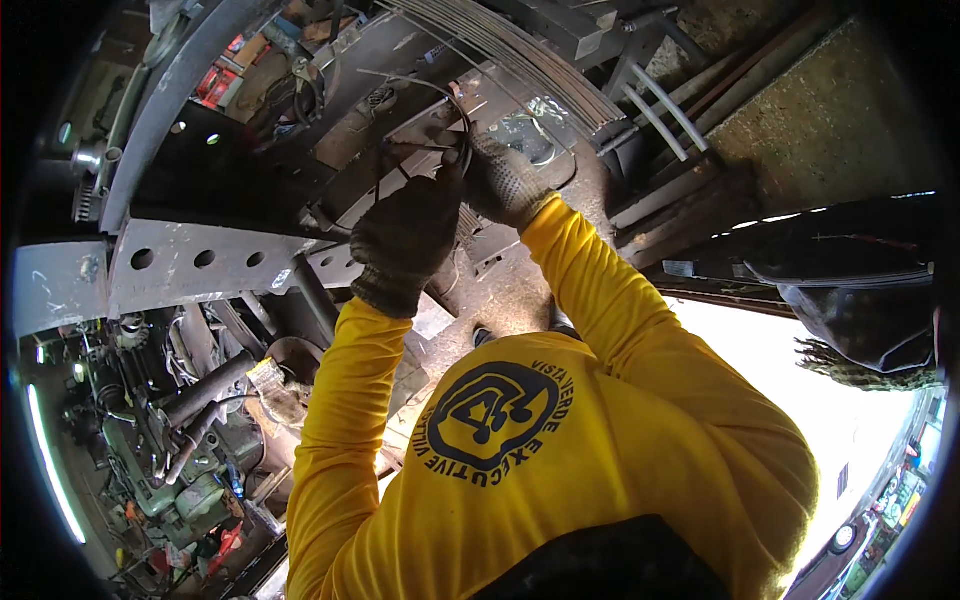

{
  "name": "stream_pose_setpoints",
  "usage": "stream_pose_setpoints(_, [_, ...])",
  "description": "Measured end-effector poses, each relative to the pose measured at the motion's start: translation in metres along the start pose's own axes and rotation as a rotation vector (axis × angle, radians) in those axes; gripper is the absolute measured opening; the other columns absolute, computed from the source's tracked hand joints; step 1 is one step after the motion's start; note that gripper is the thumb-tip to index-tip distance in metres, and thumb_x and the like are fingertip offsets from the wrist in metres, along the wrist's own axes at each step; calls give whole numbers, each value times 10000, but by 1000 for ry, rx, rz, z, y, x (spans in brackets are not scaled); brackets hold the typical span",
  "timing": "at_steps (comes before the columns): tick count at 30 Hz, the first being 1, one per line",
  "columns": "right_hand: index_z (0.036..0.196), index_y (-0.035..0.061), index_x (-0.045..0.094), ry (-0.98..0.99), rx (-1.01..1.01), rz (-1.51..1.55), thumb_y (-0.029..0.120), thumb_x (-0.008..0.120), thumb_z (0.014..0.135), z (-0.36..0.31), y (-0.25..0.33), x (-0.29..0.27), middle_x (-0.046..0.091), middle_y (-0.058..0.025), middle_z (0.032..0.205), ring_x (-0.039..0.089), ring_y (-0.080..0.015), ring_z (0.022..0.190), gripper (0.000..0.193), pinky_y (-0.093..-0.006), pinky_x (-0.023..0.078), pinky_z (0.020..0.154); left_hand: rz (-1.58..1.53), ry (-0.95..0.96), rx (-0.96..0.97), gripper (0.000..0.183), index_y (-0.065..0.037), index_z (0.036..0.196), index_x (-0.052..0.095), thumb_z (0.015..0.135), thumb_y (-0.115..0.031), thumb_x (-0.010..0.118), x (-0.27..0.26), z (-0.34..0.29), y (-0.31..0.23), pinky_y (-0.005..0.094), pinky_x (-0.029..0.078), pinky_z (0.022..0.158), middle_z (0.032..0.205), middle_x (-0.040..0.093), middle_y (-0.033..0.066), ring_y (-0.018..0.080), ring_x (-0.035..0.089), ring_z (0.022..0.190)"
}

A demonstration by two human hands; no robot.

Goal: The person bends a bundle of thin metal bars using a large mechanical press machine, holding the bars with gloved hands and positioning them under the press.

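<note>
My left hand (pixel 405 238), in a dark knitted work glove, is closed near the middle of the view, its fingertips at a thin dark curved rod or cable (pixel 466 118). Just right of it, my right hand (pixel 508 182), in a lighter dotted glove, is closed round the same piece. The piece arcs up and to the left from between the hands. Shadow hides the fingertips, so the exact grip of each hand is hard to see. Both forearms wear yellow sleeves.
Long thin metal rods (pixel 510 55) lie in a bundle beyond the hands. A steel beam with round holes (pixel 200 260) runs on the left, above cluttered tools and machine parts (pixel 170 450). Two pale bars (pixel 665 110) stick out at the right. Pliers (pixel 303 85) lie far left.
</note>
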State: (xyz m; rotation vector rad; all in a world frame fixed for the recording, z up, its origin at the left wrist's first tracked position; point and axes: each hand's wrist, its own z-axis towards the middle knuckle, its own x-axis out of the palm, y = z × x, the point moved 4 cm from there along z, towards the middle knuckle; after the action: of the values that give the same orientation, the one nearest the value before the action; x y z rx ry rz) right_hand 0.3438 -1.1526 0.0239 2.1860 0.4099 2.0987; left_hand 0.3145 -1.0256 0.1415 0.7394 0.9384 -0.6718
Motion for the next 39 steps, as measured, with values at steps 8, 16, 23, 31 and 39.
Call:
stream_pose_setpoints(8, [1238, 101, 626, -83, -82, 0, 341, 512, 1070, 3, -10, -18, 700, -63, 1085, 683, -182, 914, 315, -328, 595, 784, -269, -210, 189, 360, -183, 1278, 670, 921, -231, 671, -9, 9, 22, 368, 482, 536, 726, 569, 33, 208, 590, 623])
stream_pose_setpoints(16, [1308, 89, 589, -22, -155, -450, 425, 487, 1068, 1, -4, 0, 673, -87, 1172, 660, -198, 1013, 426, -345, 564, 860, -84, 20, 7, 303, -171, 1203, 714, 913, -262, 713, 9, -9, 8, 375, 569, 702, 897, 675, 78, 248, 674, 811])
stream_pose_setpoints(23, [1485, -4, 426, -293, -251, -462, 703, 509, 952, -27, 31, -4, 561, -251, 1362, 634, -328, 1117, 889, -420, 566, 909, -154, -32, -122, 259, -118, 1166, 711, 950, -255, 674, -50, 6, 5, 420, 569, 743, 1014, 697, 139, 332, 687, 866])
stream_pose_setpoints(31, [1444, 47, 526, -299, -690, -986, 418, 563, 1045, -56, 80, 34, 636, -161, 1294, 623, -225, 1173, 546, -334, 501, 993, -983, -512, -527, 281, -69, 1168, 718, 966, -262, 690, -98, -16, 55, 248, 480, 567, 931, 696, 33, 108, 601, 679])
stream_pose_setpoints(39, [1397, -8, 555, 42, -529, -1026, 397, 498, 1076, -57, 78, 115, 661, -114, 1231, 643, -184, 1085, 520, -329, 501, 984, -1883, -504, -1059, 373, -59, 1293, 625, 987, -267, 663, -121, -89, 103, 192, 352, 478, 745, 489, -86, 35, 409, 564])
